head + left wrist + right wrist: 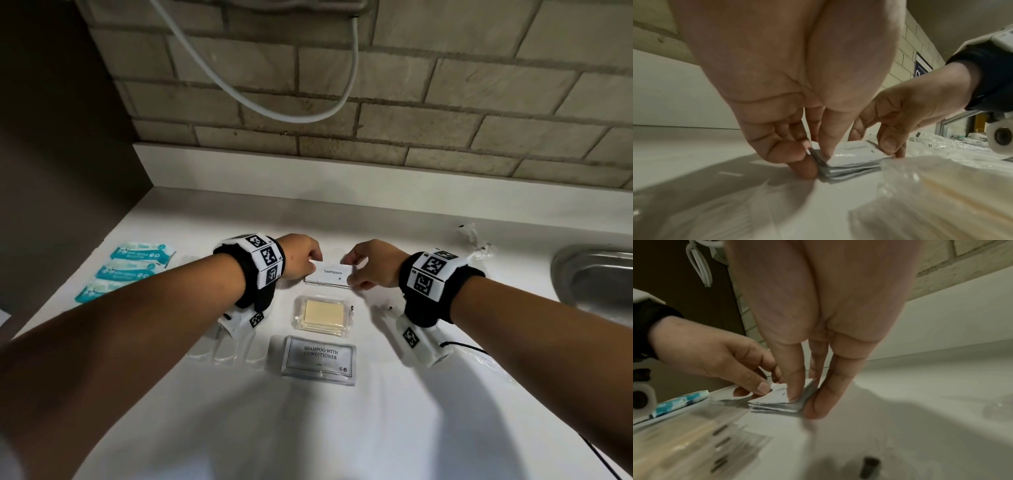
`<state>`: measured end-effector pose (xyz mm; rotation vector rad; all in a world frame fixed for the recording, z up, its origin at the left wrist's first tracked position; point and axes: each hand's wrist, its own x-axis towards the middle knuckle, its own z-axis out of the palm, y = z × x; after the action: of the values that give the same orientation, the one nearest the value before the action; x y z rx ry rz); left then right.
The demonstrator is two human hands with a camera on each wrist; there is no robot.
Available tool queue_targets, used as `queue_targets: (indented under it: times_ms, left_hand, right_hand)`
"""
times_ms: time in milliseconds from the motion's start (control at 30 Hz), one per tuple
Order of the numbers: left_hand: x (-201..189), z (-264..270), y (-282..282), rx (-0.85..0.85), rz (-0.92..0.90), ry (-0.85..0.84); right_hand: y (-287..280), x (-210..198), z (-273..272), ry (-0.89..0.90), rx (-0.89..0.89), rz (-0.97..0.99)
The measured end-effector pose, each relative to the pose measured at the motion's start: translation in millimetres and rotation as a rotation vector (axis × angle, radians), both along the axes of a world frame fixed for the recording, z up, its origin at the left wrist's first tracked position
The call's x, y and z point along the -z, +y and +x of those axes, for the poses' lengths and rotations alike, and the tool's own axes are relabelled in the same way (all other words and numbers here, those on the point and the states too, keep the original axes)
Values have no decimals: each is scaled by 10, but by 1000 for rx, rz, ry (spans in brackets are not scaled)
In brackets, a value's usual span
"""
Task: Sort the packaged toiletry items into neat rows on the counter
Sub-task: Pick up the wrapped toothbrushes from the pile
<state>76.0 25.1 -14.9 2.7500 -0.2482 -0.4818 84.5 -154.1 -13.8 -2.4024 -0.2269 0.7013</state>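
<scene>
Shampoo sachet [319, 360] nearest, flat on white counter [342, 428] (label reads "Shampoo with Conditioner"). Beyond it, clear-wrapped soap bars [322, 314], stacked. Further back, toothpaste sachets [330, 275] in small pile on counter, same column. Left hand [301, 255] pinches pile's left end, thumb on top, fingers curled at edge; right hand [371, 263] pinches right end likewise. Far left, three teal packets [125, 272] in row. Steel sink [596, 274] at right edge.
</scene>
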Motion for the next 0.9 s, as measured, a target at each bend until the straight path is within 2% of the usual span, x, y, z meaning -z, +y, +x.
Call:
queue_targets:
  times_ms: [167, 400, 667, 900]
  left_hand:
    - [-44, 4, 24, 9, 27, 34]
    - [-44, 12, 31, 45, 82, 93]
    - [-10, 46, -39, 89, 142, 19]
    - [-16, 63, -80, 101, 180, -4]
  right_hand:
    - [13, -23, -7, -9, -57, -56]
    - [54, -138, -14, -49, -212, -235]
    - [127, -141, 7, -178, -303, -430]
    - [199, -86, 31, -231, -322, -473]
